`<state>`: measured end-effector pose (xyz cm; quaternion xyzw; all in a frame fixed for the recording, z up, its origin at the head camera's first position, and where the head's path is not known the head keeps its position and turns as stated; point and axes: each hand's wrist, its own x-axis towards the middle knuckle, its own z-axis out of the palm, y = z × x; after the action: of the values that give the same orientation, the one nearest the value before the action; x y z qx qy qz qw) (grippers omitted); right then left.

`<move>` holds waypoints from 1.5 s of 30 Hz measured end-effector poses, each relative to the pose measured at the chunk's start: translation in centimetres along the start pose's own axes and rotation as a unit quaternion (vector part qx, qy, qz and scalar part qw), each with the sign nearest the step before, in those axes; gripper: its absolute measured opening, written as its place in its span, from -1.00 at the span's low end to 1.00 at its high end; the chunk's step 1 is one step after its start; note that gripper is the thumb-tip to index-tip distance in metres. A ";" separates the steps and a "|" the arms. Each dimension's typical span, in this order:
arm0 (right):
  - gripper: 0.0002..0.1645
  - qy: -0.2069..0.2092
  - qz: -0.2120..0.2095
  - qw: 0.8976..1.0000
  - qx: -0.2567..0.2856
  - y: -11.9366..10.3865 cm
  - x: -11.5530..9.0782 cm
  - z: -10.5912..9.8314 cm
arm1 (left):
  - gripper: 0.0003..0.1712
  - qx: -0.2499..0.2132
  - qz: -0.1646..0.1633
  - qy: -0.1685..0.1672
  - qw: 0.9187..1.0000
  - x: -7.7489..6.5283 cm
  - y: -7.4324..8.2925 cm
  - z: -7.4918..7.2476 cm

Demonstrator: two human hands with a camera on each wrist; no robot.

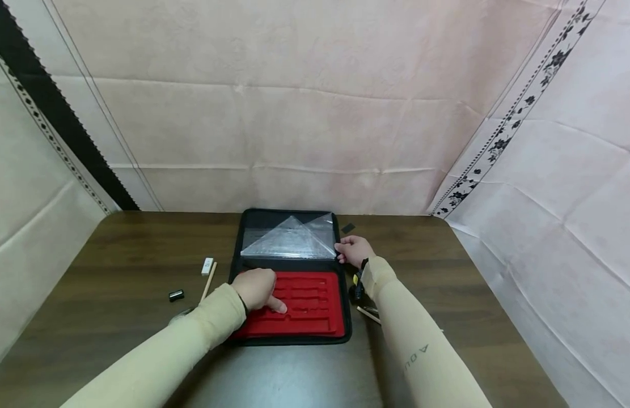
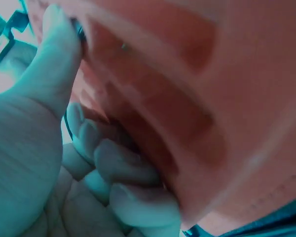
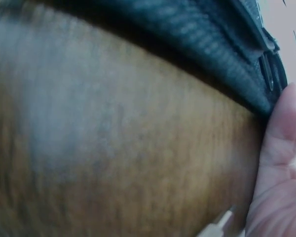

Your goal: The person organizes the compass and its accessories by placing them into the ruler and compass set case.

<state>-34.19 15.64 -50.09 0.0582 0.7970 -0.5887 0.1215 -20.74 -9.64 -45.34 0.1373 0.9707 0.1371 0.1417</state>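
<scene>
A black zip case [image 1: 347,306] lies open on the table, with a red moulded tray [image 1: 309,331] in its near half and a clear plastic sheet [image 1: 289,241] with a triangular flap over its far half. My left hand [image 1: 256,289] grips the red tray by its left side. In the left wrist view the thumb [image 2: 52,64] lies along the tray and the fingers [image 2: 133,168] curl at its edge. My right hand [image 1: 355,250] pinches the case's right edge near the fold; the right wrist view shows the thumb [image 3: 281,123] against the zipper edge [image 3: 270,69].
Left of the case lie a white block like an eraser [image 1: 207,266], a thin wooden stick [image 1: 210,280] and a small black cylinder [image 1: 176,296]. By the right forearm are a black object [image 1: 356,292] and another light stick [image 1: 368,315]. A dark flat piece [image 1: 347,228] lies behind the right hand.
</scene>
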 end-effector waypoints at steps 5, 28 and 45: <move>-0.71 -0.004 0.004 1.000 0.003 -0.1 -0.4 -0.3 | -0.50 0.017 0.021 0.023 0.999 -1.1 0.3 -0.1; -0.67 -0.013 0.003 1.000 0.000 -0.4 -0.6 -0.5 | -0.75 -0.009 -0.040 0.044 0.998 -7.5 -15.6 -4.1; -0.70 -0.013 -0.001 1.000 0.011 -0.7 -0.8 -0.2 | -0.88 0.040 -0.014 0.066 0.997 -7.5 -14.6 -3.7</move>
<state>-33.65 15.69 -49.15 0.0513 0.7890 -0.5982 0.1304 -18.28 -26.30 -44.59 0.1201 0.9845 0.1044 0.0739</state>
